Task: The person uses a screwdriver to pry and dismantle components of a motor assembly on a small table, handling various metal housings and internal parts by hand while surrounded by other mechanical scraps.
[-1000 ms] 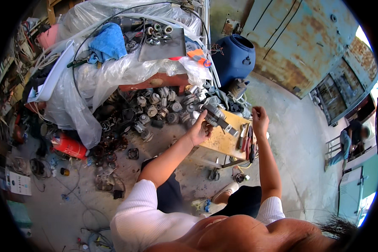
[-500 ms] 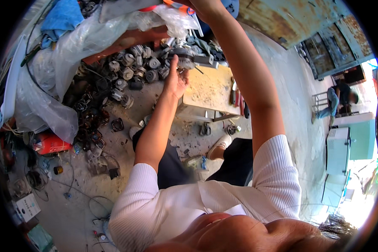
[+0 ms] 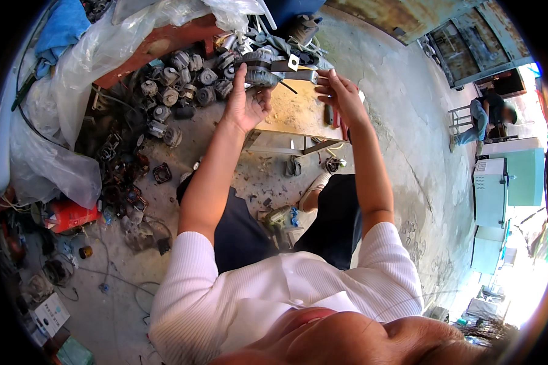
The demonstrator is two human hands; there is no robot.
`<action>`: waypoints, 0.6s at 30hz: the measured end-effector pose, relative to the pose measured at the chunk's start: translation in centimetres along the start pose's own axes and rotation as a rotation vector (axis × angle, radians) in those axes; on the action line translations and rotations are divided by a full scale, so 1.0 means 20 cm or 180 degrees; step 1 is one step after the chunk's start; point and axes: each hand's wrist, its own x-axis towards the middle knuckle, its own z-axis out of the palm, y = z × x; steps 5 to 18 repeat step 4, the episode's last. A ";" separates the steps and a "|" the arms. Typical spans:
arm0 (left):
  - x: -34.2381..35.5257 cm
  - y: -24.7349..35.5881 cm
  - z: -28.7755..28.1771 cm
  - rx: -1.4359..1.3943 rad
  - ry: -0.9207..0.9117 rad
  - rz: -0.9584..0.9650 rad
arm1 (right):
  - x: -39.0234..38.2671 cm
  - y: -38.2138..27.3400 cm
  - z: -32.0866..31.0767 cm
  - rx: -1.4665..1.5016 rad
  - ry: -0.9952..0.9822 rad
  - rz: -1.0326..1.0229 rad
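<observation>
My left hand (image 3: pixel 247 108) is closed on a grey electric motor (image 3: pixel 262 75), thumb up along its side and fingers curled beneath. A flat metal bracket (image 3: pixel 298 75) juts from the motor to the right, and a thin dark shaft or rod points down from it. My right hand (image 3: pixel 346 99) has its fingers stretched out and apart at the bracket's right end. Whether the fingertips touch the metal is too small to tell. Below the motor stands a low wooden-topped bench (image 3: pixel 293 109) strewn with debris. Red-handled tools (image 3: pixel 342 126) lie along its right edge.
Several used motors (image 3: pixel 170 96) are heaped left of the bench, with dark scrap parts (image 3: pixel 128 194) nearer me. Clear plastic sheeting (image 3: pixel 82 85) drapes over the far left. Loose wires cross the floor at lower left. A person (image 3: pixel 492 115) sits far right by pale cabinets (image 3: pixel 490 191).
My right hand has come down from the top edge to the bracket's end. My left hand still holds the motor. The view has shifted, and the orange object at the top is out of sight.
</observation>
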 end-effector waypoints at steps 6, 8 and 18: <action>-0.01 -0.06 0.00 0.0067 0.0038 -0.0096 | -0.05 0.20 0.02 0.0189 -0.0320 0.0013; -0.01 -0.06 0.00 0.0067 0.0038 -0.0096 | -0.05 0.20 0.02 0.0189 -0.0320 0.0013; -0.01 -0.06 0.00 0.0067 0.0038 -0.0096 | -0.05 0.20 0.02 0.0189 -0.0320 0.0013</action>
